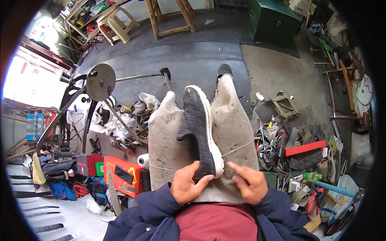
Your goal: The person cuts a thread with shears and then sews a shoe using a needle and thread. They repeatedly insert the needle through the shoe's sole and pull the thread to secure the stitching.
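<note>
A dark grey knit slip-on shoe [200, 136] with a white sole lies lengthwise over my lap, toe pointing away and sole edge facing right. My left hand [189, 182] is closed on its heel end, thumb along the near edge. Just right of the heel is my right hand [250, 182], slightly blurred, fingers bent in and thumb close to them; whatever they pinch is too small to make out. A thin pale cord [238, 148] stretches from beside the heel to the right edge of the stained beige lap cloth [167, 140]. Whether it joins the shoe is unclear.
A hand-cranked machine with a round metal wheel [100, 82] stands at left. An orange-red box [122, 176] sits left of my lap. Tools and scraps crowd the right, with a red bar-like piece [304, 148]. A green chest [271, 22] and plastic stool [116, 24] stand farther off.
</note>
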Demonstrator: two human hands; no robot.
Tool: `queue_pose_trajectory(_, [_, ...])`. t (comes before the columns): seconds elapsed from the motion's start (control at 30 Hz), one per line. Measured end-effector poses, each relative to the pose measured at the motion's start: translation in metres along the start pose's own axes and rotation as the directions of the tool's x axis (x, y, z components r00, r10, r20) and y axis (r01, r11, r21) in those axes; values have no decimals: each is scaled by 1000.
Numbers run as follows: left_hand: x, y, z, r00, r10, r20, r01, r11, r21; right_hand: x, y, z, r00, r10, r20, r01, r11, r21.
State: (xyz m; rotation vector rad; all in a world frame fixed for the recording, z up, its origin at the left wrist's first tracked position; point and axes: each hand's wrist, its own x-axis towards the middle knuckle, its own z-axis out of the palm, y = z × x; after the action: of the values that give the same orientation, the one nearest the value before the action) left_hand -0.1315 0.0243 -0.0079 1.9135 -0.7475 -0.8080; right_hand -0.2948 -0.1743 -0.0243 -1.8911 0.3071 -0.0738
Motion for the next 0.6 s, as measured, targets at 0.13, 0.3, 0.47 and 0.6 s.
queue_pose_trajectory(0.13, [-3, -2, 8, 994, -109, 3, 104, 948, -302, 5, -14, 12, 998, -43, 44, 42, 999, 23])
queue_pose_trajectory(0.3, [-3, -8, 11, 987, -160, 9, 150, 901, -408, 9, -11, 13, 993, -121, 4, 121, 993, 9])
queue_pose_trajectory(0.47, [-5, -12, 16, 978, -210, -7, 178, 841, -511, 9, -12, 14, 996, -61, 68, 64, 997, -41])
queue_pose_trajectory(0.6, [-5, -13, 19, 978, -203, -44, 147, 824, -547, 11, -15, 10, 994, -34, 101, 43, 995, -89])
